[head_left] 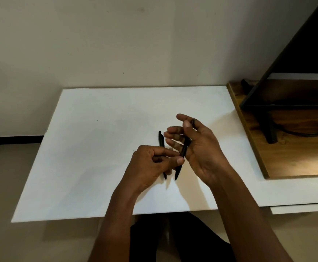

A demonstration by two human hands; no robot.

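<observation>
Two black pens are in view on a white table (101,152). One pen (161,141) lies on the tabletop, pointing away from me, its near end hidden behind my left hand. The other pen (184,148) is held up between both hands, tip down just above the table. My left hand (150,167) pinches its middle between thumb and forefinger. My right hand (199,148) is turned palm-up with its fingers spread, and its thumb lies across the pen's upper part, pressing it against the fingers.
A wooden board (294,159) adjoins the table on the right, carrying a black monitor stand (269,131) and a dark cable (294,132). A pale wall (116,44) runs behind the table. My dark-clad legs (182,241) show under the table's front edge.
</observation>
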